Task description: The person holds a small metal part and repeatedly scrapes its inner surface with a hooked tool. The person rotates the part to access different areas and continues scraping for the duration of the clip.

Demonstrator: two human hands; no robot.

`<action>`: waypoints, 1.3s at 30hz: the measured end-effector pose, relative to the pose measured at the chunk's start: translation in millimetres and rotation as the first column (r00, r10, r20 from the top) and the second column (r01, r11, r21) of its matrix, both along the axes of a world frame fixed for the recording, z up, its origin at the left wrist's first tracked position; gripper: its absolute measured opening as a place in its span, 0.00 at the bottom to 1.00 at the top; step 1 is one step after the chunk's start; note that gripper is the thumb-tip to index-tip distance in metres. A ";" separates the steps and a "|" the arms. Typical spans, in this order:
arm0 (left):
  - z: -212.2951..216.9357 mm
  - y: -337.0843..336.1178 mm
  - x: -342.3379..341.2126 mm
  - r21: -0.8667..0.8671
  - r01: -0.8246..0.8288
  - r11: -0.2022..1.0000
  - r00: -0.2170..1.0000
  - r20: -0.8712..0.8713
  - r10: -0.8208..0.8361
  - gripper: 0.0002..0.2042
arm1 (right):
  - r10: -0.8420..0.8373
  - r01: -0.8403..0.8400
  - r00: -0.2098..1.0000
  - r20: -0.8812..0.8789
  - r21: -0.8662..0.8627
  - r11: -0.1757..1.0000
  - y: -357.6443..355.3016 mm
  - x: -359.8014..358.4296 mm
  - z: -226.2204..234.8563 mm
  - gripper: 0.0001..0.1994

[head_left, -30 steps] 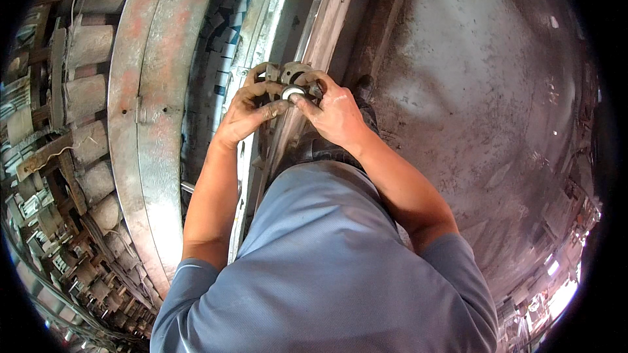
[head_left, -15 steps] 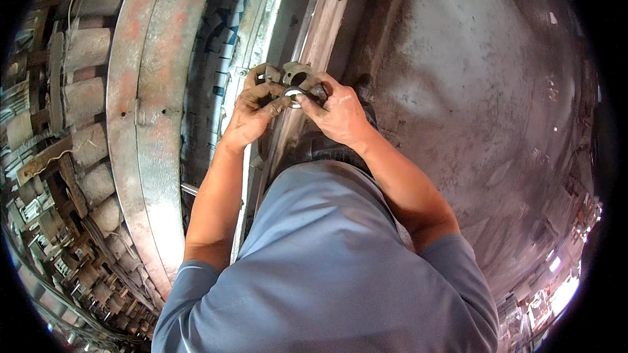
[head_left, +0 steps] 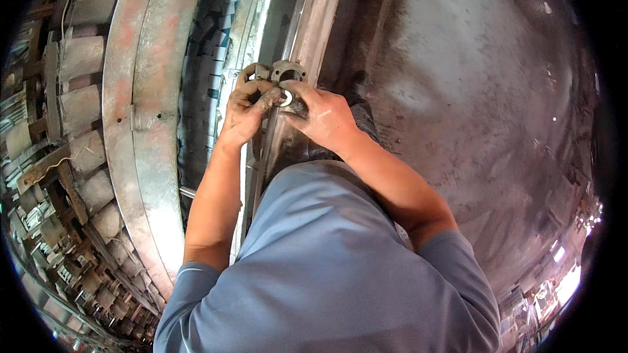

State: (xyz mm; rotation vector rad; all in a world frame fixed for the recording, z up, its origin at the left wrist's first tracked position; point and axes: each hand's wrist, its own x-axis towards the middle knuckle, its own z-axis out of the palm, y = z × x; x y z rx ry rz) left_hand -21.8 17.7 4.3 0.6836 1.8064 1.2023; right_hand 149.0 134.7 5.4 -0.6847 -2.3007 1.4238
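My left hand (head_left: 245,108), fingers dark with grime, pinches a small shiny metal ring (head_left: 286,99) between thumb and fingertips. From the other side my right hand (head_left: 324,114) closes round the same ring, thumb below and fingers above; its palm side hides part of the ring. Just beyond my fingers is a round metal flange (head_left: 282,65) with a large central bore and small bolt holes. My right fingertips overlap its near edge. Whether they press on it I cannot tell.
Long metal rails (head_left: 320,19) run lengthwise under the flange. Left of them stands a wide, worn metal beam (head_left: 154,131). Many blocky metal parts (head_left: 85,111) are stacked at the far left. A grey, stained floor (head_left: 471,111) spreads out to the right.
Both hands have shifted slightly left with the ring, and my right hand has turned, its fingers now reaching across above the ring. The ring shows at a different tilt.
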 end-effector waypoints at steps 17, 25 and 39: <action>6.2 0.1 -5.5 0.061 -0.036 0.997 0.984 0.174 0.025 0.08 | -0.122 0.111 0.991 0.046 0.191 0.975 5.7 -0.1 -6.2 0.27; -9.5 -3.0 -10.3 0.125 0.037 0.991 0.991 0.127 -0.053 0.13 | -0.118 0.105 0.987 0.107 0.118 0.987 23.9 -2.0 -6.0 0.24; 0.1 2.5 -6.8 0.088 -0.020 0.996 0.993 0.115 0.010 0.13 | -0.049 0.018 0.986 0.157 0.195 0.981 24.3 -10.8 -1.9 0.24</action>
